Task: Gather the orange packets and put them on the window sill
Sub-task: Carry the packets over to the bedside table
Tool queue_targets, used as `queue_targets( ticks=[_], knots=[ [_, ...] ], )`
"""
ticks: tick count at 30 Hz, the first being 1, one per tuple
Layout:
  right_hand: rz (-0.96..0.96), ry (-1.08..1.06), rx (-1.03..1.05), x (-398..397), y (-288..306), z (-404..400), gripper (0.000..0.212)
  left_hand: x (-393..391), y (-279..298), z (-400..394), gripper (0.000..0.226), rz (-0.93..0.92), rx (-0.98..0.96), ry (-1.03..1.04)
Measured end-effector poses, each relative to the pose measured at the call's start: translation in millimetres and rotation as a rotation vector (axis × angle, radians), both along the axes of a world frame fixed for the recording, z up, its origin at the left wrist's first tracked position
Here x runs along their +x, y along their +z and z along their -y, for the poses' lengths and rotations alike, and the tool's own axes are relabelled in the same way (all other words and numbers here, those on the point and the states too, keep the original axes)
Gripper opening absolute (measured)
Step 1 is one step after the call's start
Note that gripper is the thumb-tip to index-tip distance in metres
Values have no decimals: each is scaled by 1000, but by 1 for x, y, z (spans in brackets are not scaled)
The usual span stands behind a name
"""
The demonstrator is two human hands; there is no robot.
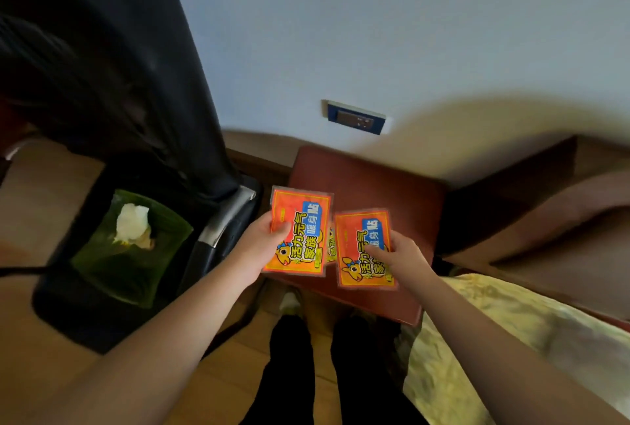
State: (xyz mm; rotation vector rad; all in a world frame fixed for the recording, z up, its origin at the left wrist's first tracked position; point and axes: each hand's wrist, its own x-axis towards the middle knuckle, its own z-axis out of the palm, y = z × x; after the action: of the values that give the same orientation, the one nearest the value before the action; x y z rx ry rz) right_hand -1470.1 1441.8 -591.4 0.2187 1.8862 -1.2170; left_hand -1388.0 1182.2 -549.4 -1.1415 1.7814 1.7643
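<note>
My left hand (pixel 264 249) grips one orange packet (pixel 303 220) by its lower left corner, thumb on its face. Just to its right, my right hand (pixel 400 259) pinches a second orange packet (pixel 358 244) at its right edge. Both packets are held flat, printed side up, over a red-brown stool (pixel 392 179). A sliver of a third orange packet (pixel 330 247) shows in the gap between the two, below them. No window sill is in view.
A black office chair (pixel 136 84) stands at the left, with a green leaf holding white food (pixel 133 237) on its seat. A wall socket (pixel 356 117) sits above the stool. A bed with a yellow patterned cover (pixel 511 339) lies at the right. My legs stand on the wooden floor below.
</note>
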Motion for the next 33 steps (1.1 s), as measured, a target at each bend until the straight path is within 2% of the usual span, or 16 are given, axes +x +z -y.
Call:
queue_targets(
  ticks=[7, 11, 13, 16, 18, 23, 28, 33],
  knots=[
    [-254, 614, 287, -37, -69, 39, 36, 26, -48, 3, 22, 27, 61, 179],
    [-331, 881, 258, -57, -92, 57, 51, 44, -71, 7, 22, 41, 61, 196],
    [-385, 1062, 355, -63, -105, 70, 42, 51, -80, 7, 21, 59, 53, 197],
    [-573, 1272, 504, -61, -119, 85, 33, 59, -88, 3, 20, 74, 55, 195],
    [-676, 1297, 520, -57, -126, 88, 38, 61, -90, 2, 23, 66, 60, 186],
    [-697, 1248, 573, -46, -137, 79, 44, 64, -94, 3, 20, 72, 82, 223],
    [-828, 1342, 680, -38, -148, 74, 56, 72, -100, 1, 16, 88, 75, 224],
    [-765, 1318, 656, -40, -146, 75, 52, 80, -105, 1, 15, 100, 77, 237]
  ],
)
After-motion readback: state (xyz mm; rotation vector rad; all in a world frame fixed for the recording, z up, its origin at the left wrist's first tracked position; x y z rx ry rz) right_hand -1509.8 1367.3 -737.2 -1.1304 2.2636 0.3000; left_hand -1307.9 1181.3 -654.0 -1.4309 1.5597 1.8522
